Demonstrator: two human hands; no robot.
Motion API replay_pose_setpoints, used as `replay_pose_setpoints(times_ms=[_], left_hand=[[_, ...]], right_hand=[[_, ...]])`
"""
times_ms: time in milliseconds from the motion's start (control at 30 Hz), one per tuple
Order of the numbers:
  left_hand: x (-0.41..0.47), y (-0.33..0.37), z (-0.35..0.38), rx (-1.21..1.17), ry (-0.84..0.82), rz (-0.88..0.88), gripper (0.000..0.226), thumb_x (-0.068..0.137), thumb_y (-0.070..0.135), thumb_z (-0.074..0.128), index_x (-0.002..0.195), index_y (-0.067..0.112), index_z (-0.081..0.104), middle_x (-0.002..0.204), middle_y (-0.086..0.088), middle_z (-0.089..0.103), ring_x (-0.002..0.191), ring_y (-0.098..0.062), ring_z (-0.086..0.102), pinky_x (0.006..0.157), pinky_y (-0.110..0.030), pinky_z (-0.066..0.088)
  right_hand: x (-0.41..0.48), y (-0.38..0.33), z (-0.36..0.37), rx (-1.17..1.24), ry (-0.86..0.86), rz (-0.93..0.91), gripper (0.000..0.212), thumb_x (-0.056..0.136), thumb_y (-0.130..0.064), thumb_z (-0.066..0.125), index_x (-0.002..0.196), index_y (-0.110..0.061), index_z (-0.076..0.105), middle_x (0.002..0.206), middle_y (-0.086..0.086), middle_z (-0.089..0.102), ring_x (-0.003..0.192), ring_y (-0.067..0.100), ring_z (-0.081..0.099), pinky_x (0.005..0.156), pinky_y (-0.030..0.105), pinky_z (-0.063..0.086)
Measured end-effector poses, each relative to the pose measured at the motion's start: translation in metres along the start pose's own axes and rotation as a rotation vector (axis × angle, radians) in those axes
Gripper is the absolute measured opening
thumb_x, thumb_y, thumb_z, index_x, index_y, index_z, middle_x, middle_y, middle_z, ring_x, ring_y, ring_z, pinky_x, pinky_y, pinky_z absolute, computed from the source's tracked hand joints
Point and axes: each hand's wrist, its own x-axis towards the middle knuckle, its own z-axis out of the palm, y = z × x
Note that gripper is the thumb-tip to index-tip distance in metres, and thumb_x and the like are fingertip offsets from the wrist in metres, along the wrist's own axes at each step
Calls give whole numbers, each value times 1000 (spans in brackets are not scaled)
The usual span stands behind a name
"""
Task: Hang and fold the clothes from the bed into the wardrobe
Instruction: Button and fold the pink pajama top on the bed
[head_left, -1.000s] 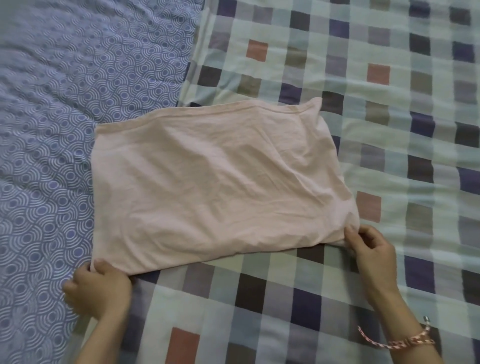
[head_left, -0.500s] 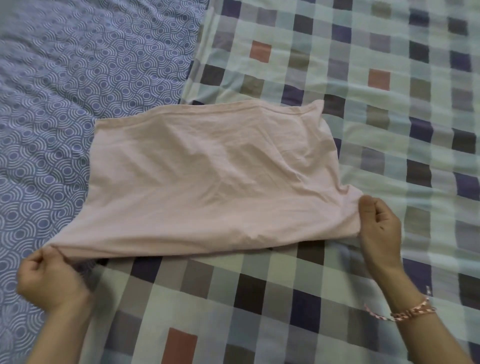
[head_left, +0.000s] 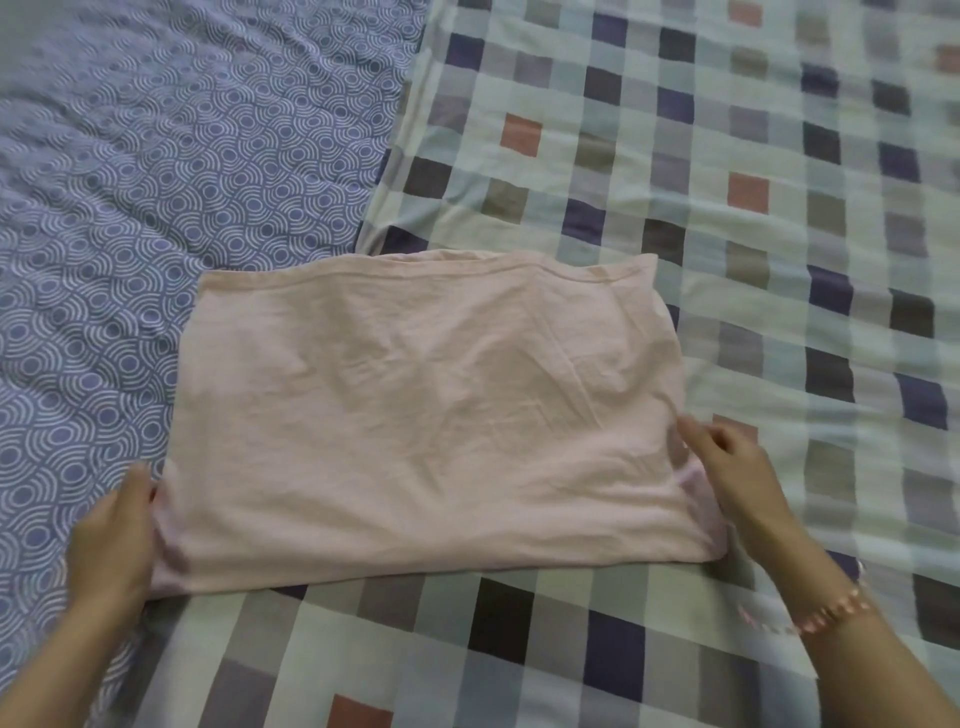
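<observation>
Garment: the pink garment (head_left: 431, 415) lies flat on the bed as a squat folded panel, hemmed edge away from the person; its left part rests on the blue quilt (head_left: 156, 182), the rest on the checked sheet (head_left: 727, 260)
Left hand: the left hand (head_left: 111, 535) is at the near-left corner, thumb on top and fingers out of sight under the edge, so it grips the cloth
Right hand: the right hand (head_left: 727, 473) sits against the right edge just above the near-right corner, fingers curled; blur hides whether it pinches the cloth or only touches it, so I cannot tell; a bracelet (head_left: 831, 608) is on that wrist
Change: half a second ago the left corner was lifted and drawn out over the quilt, with the near edge pulled taut between both hands; now that corner is back in, the near edge lies on the bed and the left side runs almost straight
Meaning: the tug looks like a straightening pull, and the panel now seems squared and ready for another fold
Progress: early for this piece; it is on the bed, and no wardrobe is in view
Watch: soft wrinkles remain across the middle, and thin cloth may skew if one side is lifted ahead of the other
</observation>
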Motion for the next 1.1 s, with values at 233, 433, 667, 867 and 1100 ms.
replay_pose_setpoints(times_ms=[233,433,667,867,1100], left_hand=[[-19,34,17,154,195,272,48,92,48,33,82,6,53,85,-28,58,80,-42,55,71,-48,44],[-7,55,20,176,107,197,78,90,64,18,69,-1,55,73,-31,59,72,-43,56,66,-46,42],[35,146,41,83,-16,259,52,97,41,42,80,-6,55,80,-22,50,77,-27,43,70,-37,32],[47,165,43,87,318,488,37,99,31,38,84,-1,49,76,-19,46,72,-29,40,62,-32,21],[74,155,71,285,323,404,36,99,31,38,94,-2,52,99,-35,57,91,-47,52,71,-47,36]], right_hand=[[18,3,19,-324,283,-109,38,100,-35,37,77,-8,51,72,10,54,66,26,48,57,31,29],[33,-21,21,-243,214,-72,42,99,-38,39,66,-13,47,67,3,50,62,20,44,52,30,30],[96,-81,37,-102,180,-68,34,92,-37,55,106,-6,56,94,7,56,84,22,52,71,30,40],[98,-104,44,-284,467,-277,34,101,-31,35,94,-2,52,82,11,48,74,23,43,59,30,26],[128,-88,68,-522,493,-140,40,102,-31,29,109,4,48,105,34,57,95,46,53,67,37,28]])
